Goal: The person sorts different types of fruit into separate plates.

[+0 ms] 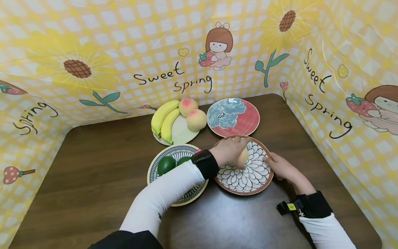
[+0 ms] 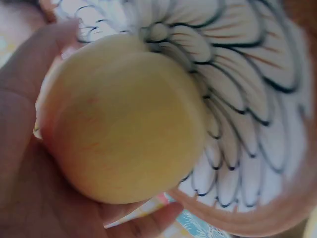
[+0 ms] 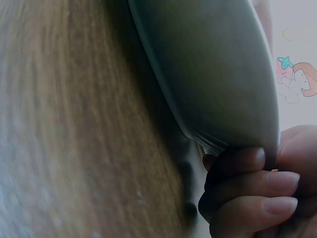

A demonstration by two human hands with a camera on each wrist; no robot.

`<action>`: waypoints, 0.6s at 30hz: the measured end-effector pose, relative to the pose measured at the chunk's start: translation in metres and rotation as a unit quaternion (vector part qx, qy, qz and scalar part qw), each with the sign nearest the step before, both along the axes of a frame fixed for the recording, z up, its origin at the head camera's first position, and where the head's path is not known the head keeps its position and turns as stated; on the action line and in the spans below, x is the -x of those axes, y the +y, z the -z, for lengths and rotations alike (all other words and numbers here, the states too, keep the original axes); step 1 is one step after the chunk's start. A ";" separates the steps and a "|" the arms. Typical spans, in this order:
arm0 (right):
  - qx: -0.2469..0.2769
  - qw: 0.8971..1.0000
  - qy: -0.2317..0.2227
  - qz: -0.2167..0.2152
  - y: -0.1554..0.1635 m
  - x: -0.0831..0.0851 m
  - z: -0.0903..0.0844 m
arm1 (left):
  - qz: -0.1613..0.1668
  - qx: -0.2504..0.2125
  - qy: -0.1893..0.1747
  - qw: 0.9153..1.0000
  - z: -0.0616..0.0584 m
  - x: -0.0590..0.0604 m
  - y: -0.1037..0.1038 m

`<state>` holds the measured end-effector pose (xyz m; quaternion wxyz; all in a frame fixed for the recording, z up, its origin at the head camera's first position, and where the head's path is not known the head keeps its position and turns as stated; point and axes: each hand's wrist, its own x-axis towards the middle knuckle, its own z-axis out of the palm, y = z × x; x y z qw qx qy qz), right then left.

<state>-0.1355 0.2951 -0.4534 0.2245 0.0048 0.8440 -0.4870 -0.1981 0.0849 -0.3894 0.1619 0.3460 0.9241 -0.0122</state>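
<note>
Left hand (image 1: 228, 152) grip wraps peach (image 1: 243, 157), directly above petal plate (image 1: 248, 180); right hand (image 1: 281, 166) pinches plate rim.

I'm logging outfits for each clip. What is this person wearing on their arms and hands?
Both hands are bare. Each arm has a white sleeve ending in a black wrist band. The right band carries a small yellow tag; a red tab shows by the left one. Dark cloth covers the left upper arm.

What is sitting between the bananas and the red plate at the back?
Two peaches, on the white plate right of the bananas; then bare table before the red plate. The head view shows this.
</note>
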 end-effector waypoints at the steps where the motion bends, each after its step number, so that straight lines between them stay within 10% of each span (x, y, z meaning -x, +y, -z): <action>1: 0.001 1.000 -0.002 0.001 0.000 -0.001 0.001 | -0.003 -0.004 -0.006 1.000 -0.002 0.001 -0.001; 11: 0.006 1.000 -0.009 0.000 0.000 0.000 0.001 | -0.066 -0.096 0.033 0.993 -0.060 0.039 -0.051; 18: 0.011 1.000 -0.005 0.001 0.002 0.001 0.001 | -0.096 -0.127 0.081 0.984 -0.067 0.063 -0.086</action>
